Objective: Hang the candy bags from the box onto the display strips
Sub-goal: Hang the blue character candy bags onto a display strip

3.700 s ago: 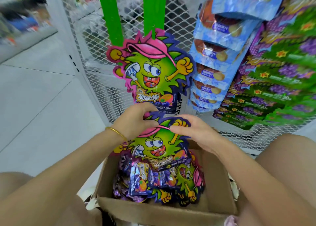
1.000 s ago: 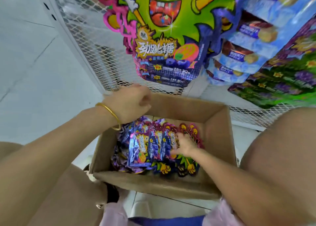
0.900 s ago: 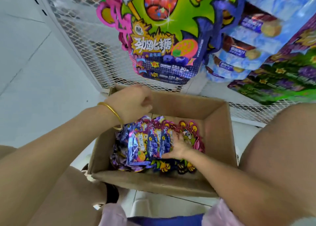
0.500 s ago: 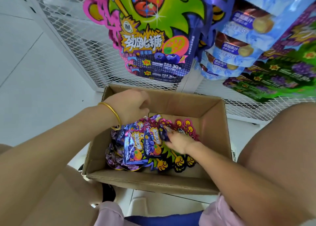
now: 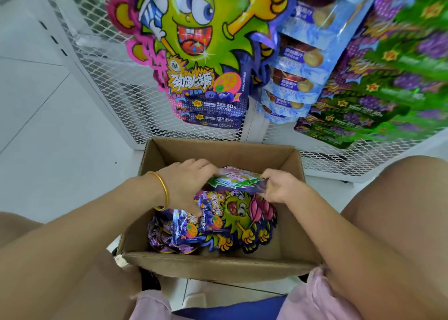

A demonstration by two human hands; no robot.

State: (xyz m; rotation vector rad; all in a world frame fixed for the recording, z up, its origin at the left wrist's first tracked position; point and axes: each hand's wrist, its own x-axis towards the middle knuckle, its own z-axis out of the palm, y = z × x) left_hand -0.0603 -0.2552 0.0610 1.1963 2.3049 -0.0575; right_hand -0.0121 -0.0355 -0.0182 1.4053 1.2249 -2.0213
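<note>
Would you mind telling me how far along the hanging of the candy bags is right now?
Done: several monster candy bags hang stacked against the mesh rack above the box. In hand: the left hand and right hand grip one bag by its ends, over the box. Left: a pile of bags lies in the box, so plenty remains to hang.

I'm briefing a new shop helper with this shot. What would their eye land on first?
First, the big green monster candy bags hanging top centre on the white mesh rack, with blue bags and green-and-purple bags hanging to their right. Below them is an open cardboard box, where the left hand and right hand hold one candy bag above a pile of the same bags.
</note>
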